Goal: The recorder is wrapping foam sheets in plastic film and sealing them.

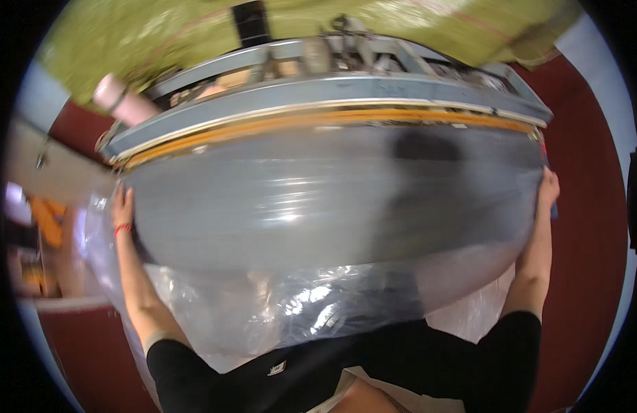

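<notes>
A wide sheet of clear plastic film point(284, 206) lies across the grey surface in front of me, with sideways creases and bright glints. My left hand point(123, 208), with a red string at the wrist, closes on the film at its left side, fingers pointing away from me. On the far right my right hand point(549, 186) is closed on the film's other side. Loose, crumpled film point(318, 310) hangs between the grey surface and my body. Both arms are spread wide and nearly straight.
Just beyond the film runs an orange bar point(318, 118) along a blue-grey metal machine frame point(332, 91). A pink roll point(122, 100) sticks out at its left end. Yellow-green sheeting point(167, 34) covers the back. Dark red floor point(583, 206) shows at the right.
</notes>
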Tool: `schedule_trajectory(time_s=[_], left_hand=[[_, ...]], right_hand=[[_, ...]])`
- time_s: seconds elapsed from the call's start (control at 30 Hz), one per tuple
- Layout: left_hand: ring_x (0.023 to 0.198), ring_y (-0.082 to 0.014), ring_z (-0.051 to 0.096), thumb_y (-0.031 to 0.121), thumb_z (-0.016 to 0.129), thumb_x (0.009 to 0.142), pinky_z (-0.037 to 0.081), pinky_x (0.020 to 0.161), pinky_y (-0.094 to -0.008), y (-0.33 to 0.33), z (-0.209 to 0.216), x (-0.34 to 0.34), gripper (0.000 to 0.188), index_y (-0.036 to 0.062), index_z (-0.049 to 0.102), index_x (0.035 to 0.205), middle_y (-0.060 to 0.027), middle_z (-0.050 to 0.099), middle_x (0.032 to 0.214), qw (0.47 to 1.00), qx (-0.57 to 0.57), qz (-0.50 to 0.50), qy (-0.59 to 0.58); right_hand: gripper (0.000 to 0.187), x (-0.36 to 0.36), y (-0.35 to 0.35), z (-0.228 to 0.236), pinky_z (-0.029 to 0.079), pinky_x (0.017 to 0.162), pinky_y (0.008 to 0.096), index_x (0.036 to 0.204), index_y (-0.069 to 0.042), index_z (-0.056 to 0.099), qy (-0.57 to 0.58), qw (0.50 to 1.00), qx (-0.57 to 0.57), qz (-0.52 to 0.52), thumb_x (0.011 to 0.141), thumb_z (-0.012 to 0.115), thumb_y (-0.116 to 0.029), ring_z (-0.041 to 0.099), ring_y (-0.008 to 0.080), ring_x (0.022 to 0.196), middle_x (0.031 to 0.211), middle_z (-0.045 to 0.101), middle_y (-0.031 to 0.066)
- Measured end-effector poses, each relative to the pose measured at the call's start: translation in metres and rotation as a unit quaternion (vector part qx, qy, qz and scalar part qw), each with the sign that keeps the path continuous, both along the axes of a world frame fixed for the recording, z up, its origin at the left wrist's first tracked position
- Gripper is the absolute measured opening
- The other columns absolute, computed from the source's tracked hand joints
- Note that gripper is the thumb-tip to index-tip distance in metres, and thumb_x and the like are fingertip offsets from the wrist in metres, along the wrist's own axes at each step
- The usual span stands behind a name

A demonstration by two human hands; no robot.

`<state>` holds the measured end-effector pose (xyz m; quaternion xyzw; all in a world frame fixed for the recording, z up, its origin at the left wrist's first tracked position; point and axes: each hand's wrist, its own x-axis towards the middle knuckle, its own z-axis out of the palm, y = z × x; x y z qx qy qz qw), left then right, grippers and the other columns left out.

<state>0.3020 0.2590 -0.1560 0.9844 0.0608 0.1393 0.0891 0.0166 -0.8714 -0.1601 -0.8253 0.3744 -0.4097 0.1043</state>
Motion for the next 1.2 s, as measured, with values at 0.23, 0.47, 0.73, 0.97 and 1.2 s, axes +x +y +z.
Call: schedule_trajectory(time_s=[0.23,0.47,0.73,0.97,1.2], left_hand=[[0.099,-0.0317,0.053,0.04,0.043,0.086,0.039,0.086,-0.0365,-0.041,-0.009,0.037,0.048,-0.0006,0.054,0.108,-0.0192,0.056,0.107,0.991,-0.064,0.102,-0.056],[0.124,-0.0314,0.026,0.04,0.038,0.089,0.022,0.102,-0.0387,-0.109,-0.028,0.017,0.052,0.0071,0.034,0.129,-0.014,0.029,0.136,0.988,0.11,-0.097,0.037],[0.124,-0.0279,0.029,0.039,0.035,0.09,0.024,0.1,-0.0377,-0.131,-0.015,-0.005,0.049,0.0099,0.035,0.129,-0.012,0.031,0.135,0.991,0.108,-0.082,0.006],[0.122,-0.0281,0.032,0.039,0.036,0.09,0.026,0.099,-0.0369,-0.127,-0.016,-0.008,0.047,0.0099,0.038,0.127,-0.012,0.034,0.133,0.992,0.101,-0.074,-0.012],[0.122,-0.0267,0.031,0.041,0.034,0.09,0.025,0.099,-0.0376,-0.153,-0.006,-0.014,0.048,0.0134,0.037,0.128,-0.0089,0.033,0.134,0.993,0.115,-0.034,0.019]], right_hand=[[0.034,0.021,0.113,0.043,0.044,0.068,0.0392,0.081,-0.001,0.059,0.051,0.997,-0.022,0.047,0.083,0.049,-0.033,0.057,0.0343,0.076,0.08,0.06,0.0185],[0.018,-0.047,0.148,0.037,0.044,0.06,0.0332,0.079,-0.001,0.057,-0.019,0.994,0.074,0.078,0.077,0.06,-0.019,0.057,0.0252,0.062,0.066,0.057,0.0161],[0.031,-0.084,0.13,0.062,0.045,0.064,0.0365,0.099,0.0,0.055,0.052,0.987,0.143,0.046,0.076,0.061,-0.019,0.061,0.0272,0.07,0.076,0.061,0.0182],[0.029,-0.06,0.161,0.048,0.045,0.064,0.0424,0.098,-0.003,0.055,0.181,0.977,-0.012,0.111,0.076,0.059,-0.022,0.058,0.0367,0.073,0.077,0.06,0.0196],[0.019,-0.132,0.09,0.003,0.041,0.049,0.0303,0.066,-0.004,0.057,-0.116,0.976,0.178,-0.058,0.078,0.057,-0.019,0.053,0.0143,0.053,0.057,0.055,0.0055]])
